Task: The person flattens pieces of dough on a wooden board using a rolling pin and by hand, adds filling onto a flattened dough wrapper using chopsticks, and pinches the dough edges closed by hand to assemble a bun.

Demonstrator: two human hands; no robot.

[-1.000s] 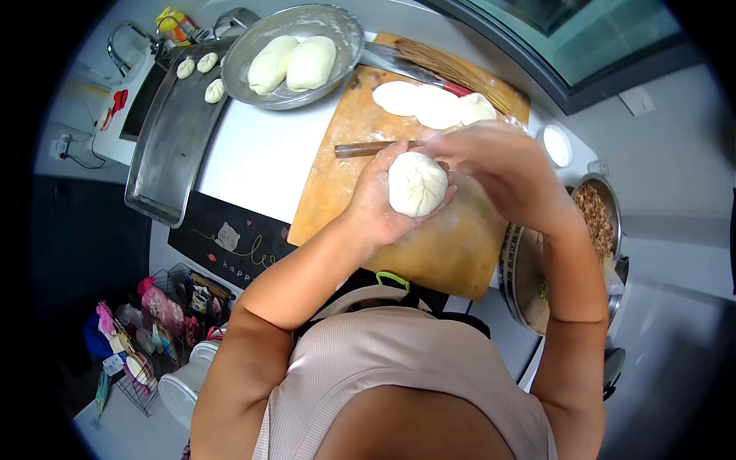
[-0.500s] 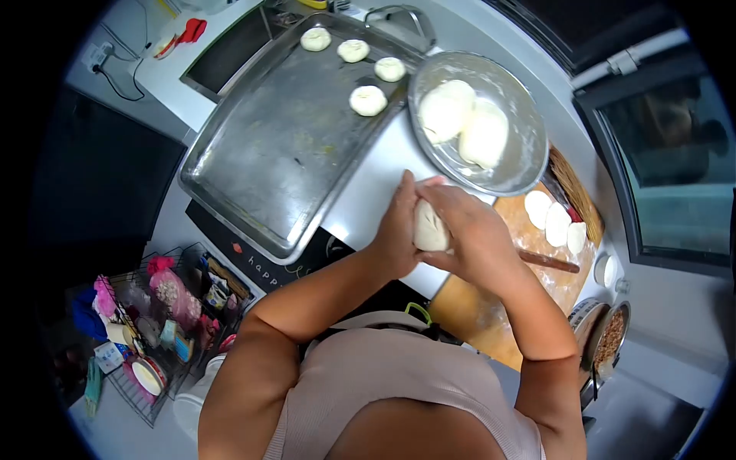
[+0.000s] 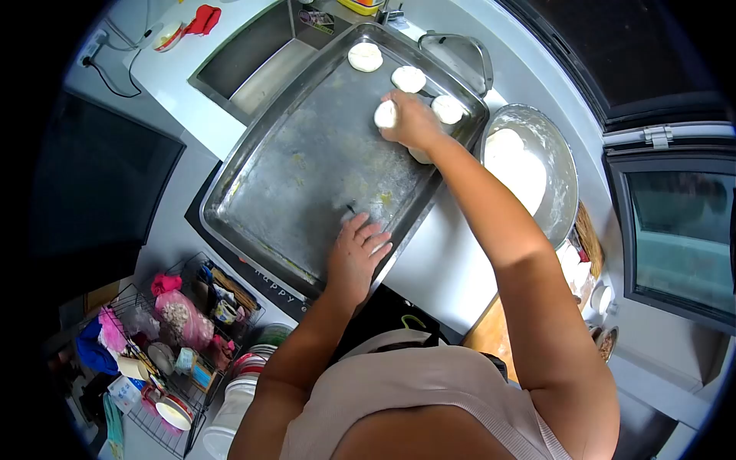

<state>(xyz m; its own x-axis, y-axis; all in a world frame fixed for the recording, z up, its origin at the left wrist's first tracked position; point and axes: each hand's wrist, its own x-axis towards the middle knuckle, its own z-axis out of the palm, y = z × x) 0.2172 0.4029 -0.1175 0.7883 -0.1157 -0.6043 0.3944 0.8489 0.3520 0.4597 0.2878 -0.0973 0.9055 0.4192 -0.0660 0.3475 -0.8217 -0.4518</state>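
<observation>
Over the far right part of the big metal tray (image 3: 268, 176), all eyes on the right hand (image 3: 412, 125), and it has the held bun (image 3: 385, 115)! Those fingers curl in narrow around the pale dough, the bun poking out on the left of the grip. Is it touching the metal? Cannot tell from up here, with the hand blocking the underside. Look at the company: a corner bun (image 3: 365, 57) sits up by the tray's far corner, a second bun (image 3: 409, 79) follows along that edge, a third bun (image 3: 447, 110) rests just beside the hand, and a fourth bun (image 3: 419, 156) peeks out from under the wrist, mostly hidden.

Down on the near side, the left hand (image 3: 356, 258) hovers at the tray's edge, fingers wide and loosely spread; whether the tips meet the metal, no way to say. Well apart, these two!

Off to the right, the steel bowl (image 3: 563, 165) stands close by the tray, flour on its wall, dough lumps (image 3: 524, 178) glaring white inside. Past it, a straw brush (image 3: 589, 234) and some flat dough rounds (image 3: 569, 262), partly covered by the arm, with the wooden board (image 3: 491, 337) showing nearer the body.
</observation>
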